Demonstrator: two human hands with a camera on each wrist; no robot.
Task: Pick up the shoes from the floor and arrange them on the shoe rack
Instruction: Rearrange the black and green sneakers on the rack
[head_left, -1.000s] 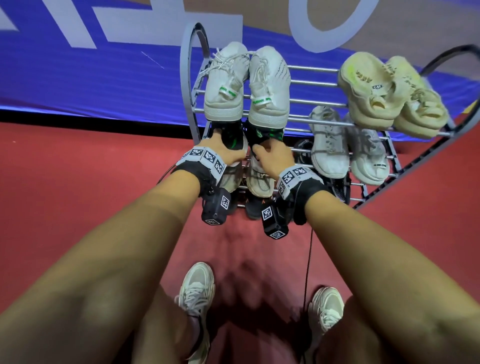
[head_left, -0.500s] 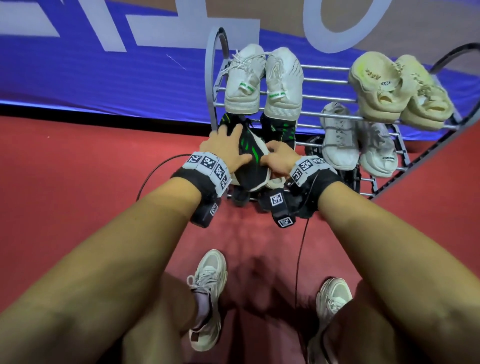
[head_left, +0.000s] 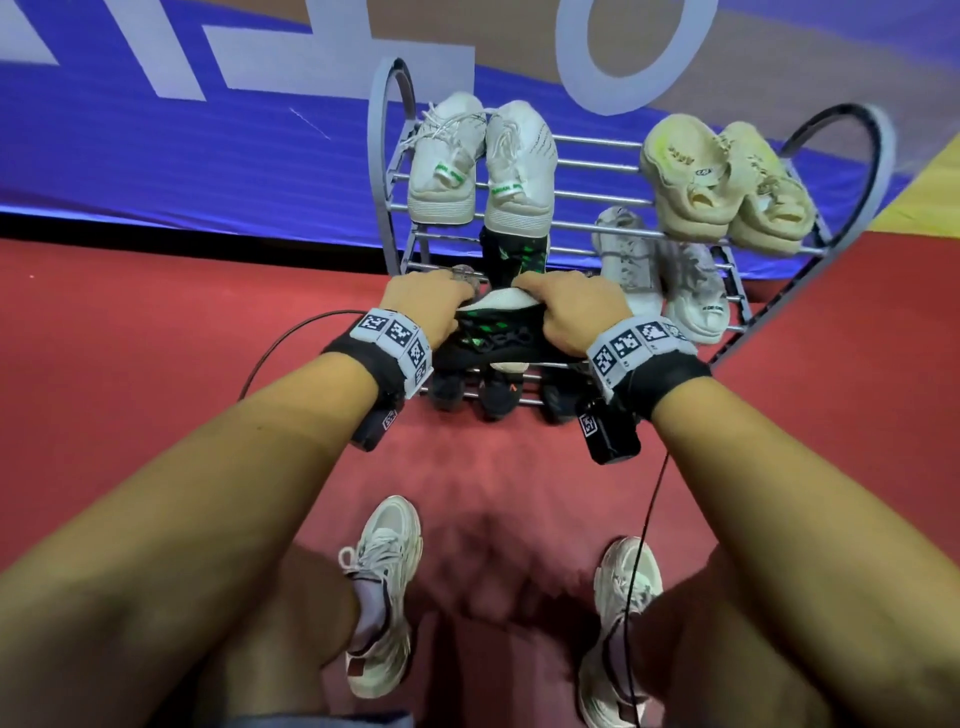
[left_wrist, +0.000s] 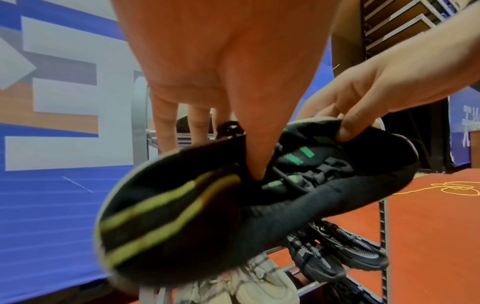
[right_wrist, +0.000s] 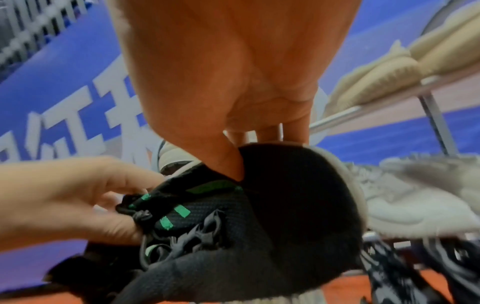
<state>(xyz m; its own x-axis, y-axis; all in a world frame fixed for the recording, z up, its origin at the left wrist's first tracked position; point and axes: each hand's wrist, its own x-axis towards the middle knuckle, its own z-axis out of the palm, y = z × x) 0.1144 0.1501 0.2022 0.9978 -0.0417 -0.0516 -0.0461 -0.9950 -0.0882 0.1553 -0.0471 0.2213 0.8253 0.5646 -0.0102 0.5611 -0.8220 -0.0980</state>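
Both hands hold one black shoe (head_left: 493, 340) with green marks, turned on its side in front of the rack's (head_left: 385, 156) middle tier. My left hand (head_left: 441, 301) grips the heel end, its thumb (left_wrist: 255, 164) tucked inside the collar of the shoe (left_wrist: 182, 216). The right hand (head_left: 550, 301) grips the other end, thumb (right_wrist: 230, 164) pressed into the upper of the shoe (right_wrist: 285, 226). Its black mate (head_left: 514, 254) stands on the middle tier just behind. White sneakers (head_left: 441, 161) and beige clogs (head_left: 685, 176) fill the top tier.
Pale grey sneakers (head_left: 696, 291) sit on the middle tier's right side, and dark shoes (head_left: 493, 397) on the bottom tier. A blue banner wall (head_left: 156, 171) stands behind the rack. My own feet in pale sneakers (head_left: 384, 571) stand on the red floor, with a black cable (head_left: 647, 519) hanging by the right one.
Both hands have drawn the black shoe out from the rack's middle tier and turned it sideways. The left hand went from lying on top of it to gripping its heel end.
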